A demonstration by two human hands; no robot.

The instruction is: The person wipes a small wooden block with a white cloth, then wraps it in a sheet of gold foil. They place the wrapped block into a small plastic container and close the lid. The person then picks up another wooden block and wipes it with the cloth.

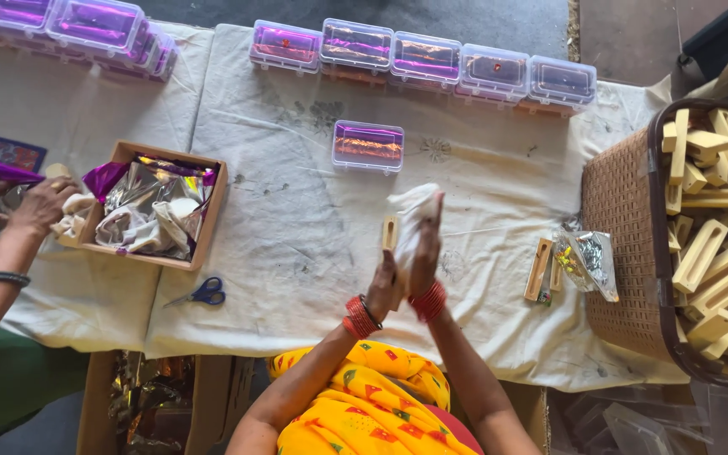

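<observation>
At the near edge of the table, above a lap in yellow patterned cloth, a white cloth (412, 212) is being pressed between two raised palms. The left hand (387, 286) is being held flat and fairly open against the near side of the cloth; the right hand (425, 253) is being laid over it with fingers stretched upward, so the cloth is being clasped between them rather than gripped by curled fingers. A small wooden block (390, 232) is showing just behind the left hand; whether it is being held or is lying on the sheet cannot be told.

To the left, blue-handled scissors (202, 294) are lying on the pale table sheet (297, 227). To the right, a slotted wooden piece (539, 270) and a crumpled foil packet (587, 261) are lying side by side, next to a brown woven basket (621, 244) filled with pale wooden blocks.

Farther left, a wooden tray (211, 221) heaped with silver and purple foil is being touched at its corner by another person's hand (40, 206).

Beyond the cloth, a single clear plastic box (368, 145) lined in purple is standing alone; at the far edge, a row of similar boxes (423, 59) is being kept side by side.
</observation>
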